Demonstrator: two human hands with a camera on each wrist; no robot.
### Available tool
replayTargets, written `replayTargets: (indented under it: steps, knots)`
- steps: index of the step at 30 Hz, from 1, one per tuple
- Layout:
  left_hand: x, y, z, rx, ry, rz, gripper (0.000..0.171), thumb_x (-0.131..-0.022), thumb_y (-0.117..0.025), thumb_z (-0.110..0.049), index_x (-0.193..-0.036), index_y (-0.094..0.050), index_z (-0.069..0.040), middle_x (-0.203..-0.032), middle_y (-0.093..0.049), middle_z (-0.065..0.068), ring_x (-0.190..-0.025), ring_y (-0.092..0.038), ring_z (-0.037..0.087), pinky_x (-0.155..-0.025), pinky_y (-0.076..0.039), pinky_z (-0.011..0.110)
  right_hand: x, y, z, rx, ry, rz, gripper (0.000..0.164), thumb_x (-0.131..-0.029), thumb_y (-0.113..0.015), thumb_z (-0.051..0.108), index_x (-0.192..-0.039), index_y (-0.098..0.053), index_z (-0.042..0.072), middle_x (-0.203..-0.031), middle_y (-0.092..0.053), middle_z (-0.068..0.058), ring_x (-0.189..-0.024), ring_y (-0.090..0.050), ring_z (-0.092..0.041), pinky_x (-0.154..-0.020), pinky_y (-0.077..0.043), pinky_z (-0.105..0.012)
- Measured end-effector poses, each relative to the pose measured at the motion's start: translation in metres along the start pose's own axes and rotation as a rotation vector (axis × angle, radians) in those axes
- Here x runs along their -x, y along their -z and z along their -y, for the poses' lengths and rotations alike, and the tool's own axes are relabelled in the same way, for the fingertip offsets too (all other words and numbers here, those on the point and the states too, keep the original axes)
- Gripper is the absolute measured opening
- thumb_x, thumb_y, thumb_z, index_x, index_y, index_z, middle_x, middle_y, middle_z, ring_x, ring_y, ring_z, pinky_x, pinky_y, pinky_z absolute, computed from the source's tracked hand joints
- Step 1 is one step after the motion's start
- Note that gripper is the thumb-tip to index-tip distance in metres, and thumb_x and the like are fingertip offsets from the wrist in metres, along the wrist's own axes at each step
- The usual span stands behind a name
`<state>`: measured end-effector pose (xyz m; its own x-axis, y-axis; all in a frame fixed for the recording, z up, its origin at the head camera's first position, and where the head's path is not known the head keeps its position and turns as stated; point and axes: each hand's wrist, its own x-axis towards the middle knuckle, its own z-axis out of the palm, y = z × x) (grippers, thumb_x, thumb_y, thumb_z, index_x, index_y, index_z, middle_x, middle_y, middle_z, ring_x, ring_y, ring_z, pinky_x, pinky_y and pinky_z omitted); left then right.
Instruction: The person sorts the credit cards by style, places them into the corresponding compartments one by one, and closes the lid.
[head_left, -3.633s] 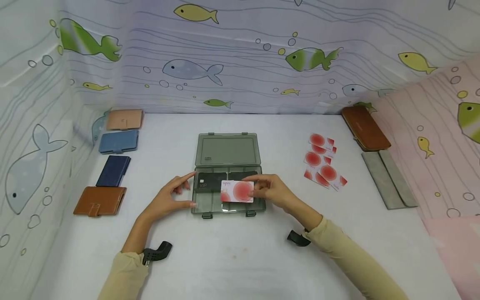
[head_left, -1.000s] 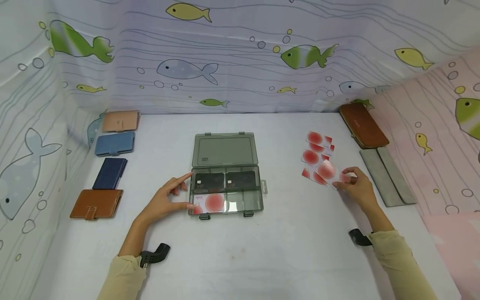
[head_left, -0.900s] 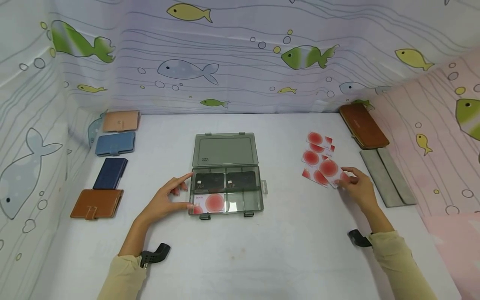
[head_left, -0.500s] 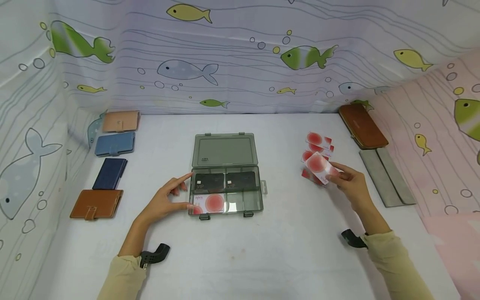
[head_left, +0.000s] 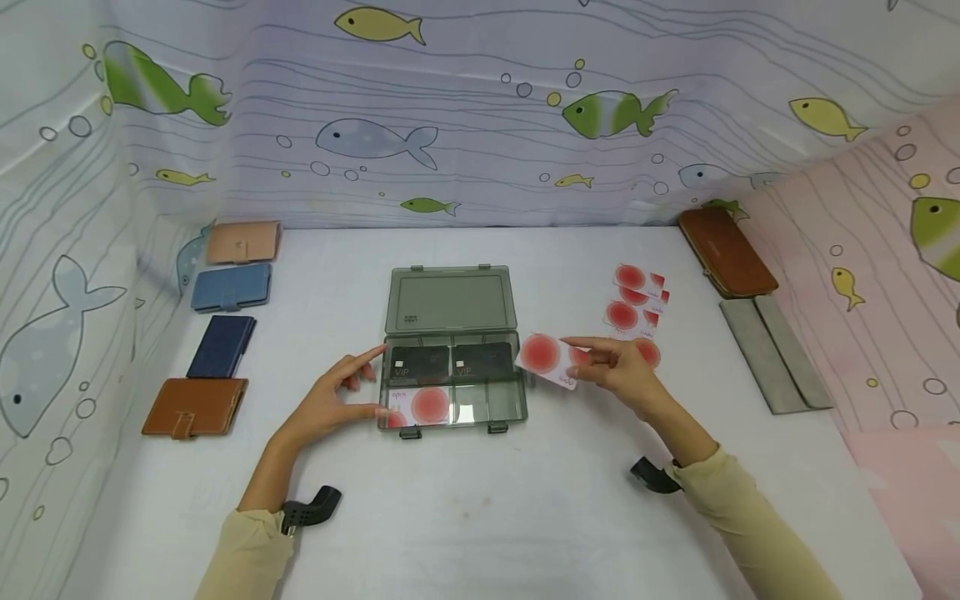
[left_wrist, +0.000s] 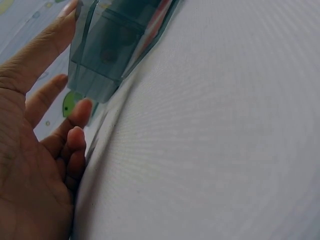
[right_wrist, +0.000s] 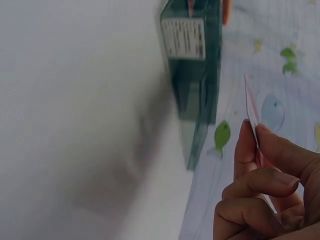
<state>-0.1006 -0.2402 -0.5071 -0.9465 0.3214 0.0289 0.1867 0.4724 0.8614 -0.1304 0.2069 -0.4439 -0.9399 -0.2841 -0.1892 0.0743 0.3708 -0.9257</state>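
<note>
A translucent grey-green plastic box [head_left: 504,400] lies with its lid folded back. Two black cards [head_left: 480,362] marked VIP fill its back row, and a white card with red circles [head_left: 429,407] lies in the front left. My left hand [head_left: 333,396] rests against the box's left side, index finger and thumb reaching to its edge; in the left wrist view its other fingers [left_wrist: 75,117] bend loosely beside the box. My right hand [head_left: 618,371] pinches another red-circle card [head_left: 542,355] just off the box's right edge. From the right wrist camera, the held card [right_wrist: 251,107] appears nearly edge-on.
Several more red-circle cards [head_left: 622,315] overlap on the table at right. Beyond them lie a brown clasp purse [head_left: 727,254] and a grey folded case [head_left: 776,354]. Tan, blue, navy [head_left: 221,346] and brown wallets [head_left: 195,407] line the left side. A fish-print curtain [head_left: 487,167] stands behind.
A red-circle card was set in the front left of the box. My right hand then picked another from the pile and carried it left to the box. My left hand stayed by the box.
</note>
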Motion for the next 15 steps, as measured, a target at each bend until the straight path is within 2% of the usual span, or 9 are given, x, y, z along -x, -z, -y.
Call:
replayTargets:
  steps: [4,8,13,15]
  knots:
    - [0.000,-0.001,-0.003,-0.010,0.009,-0.002,0.090,-0.073,-0.088,-0.012,-0.152,-0.044,-0.020,-0.104,-0.050,0.007,-0.083,-0.034,0.019,-0.075,-0.030,0.031,-0.006,-0.022,0.009,0.027,0.030,0.082,0.043,-0.085,-0.078,0.010,-0.126,-0.069,0.007,-0.060,-0.049,-0.004,-0.058,-0.040,-0.010,-0.053,-0.034,-0.023]
    - [0.001,0.001,-0.016,-0.012,-0.006,-0.001,0.088,-0.074,-0.087,-0.006,-0.151,-0.044,-0.010,-0.104,-0.050,0.014,-0.083,-0.033,0.025,-0.075,-0.030,0.033,-0.011,-0.042,0.016,0.050,0.059,0.148,0.041,-0.085,-0.077,0.008,-0.125,-0.071,0.010,-0.066,-0.055,-0.009,-0.059,-0.041,-0.011,-0.055,-0.035,-0.023]
    - [0.002,0.004,-0.038,0.002,0.015,0.010,0.085,-0.074,-0.086,-0.006,-0.149,-0.045,-0.004,-0.103,-0.051,0.018,-0.083,-0.034,0.029,-0.076,-0.031,0.034,-0.015,-0.062,0.020,0.140,0.106,0.201,0.038,-0.083,-0.077,0.005,-0.121,-0.073,0.008,-0.072,-0.066,-0.005,-0.063,-0.051,-0.014,-0.056,-0.037,-0.023]
    - [0.003,0.005,-0.041,0.001,0.027,0.010,0.085,-0.074,-0.086,-0.007,-0.148,-0.046,-0.004,-0.103,-0.051,0.018,-0.084,-0.035,0.029,-0.076,-0.031,0.035,-0.016,-0.069,0.021,0.181,0.118,0.205,0.037,-0.082,-0.078,0.005,-0.119,-0.073,0.006,-0.072,-0.068,-0.003,-0.064,-0.053,-0.014,-0.055,-0.037,-0.023]
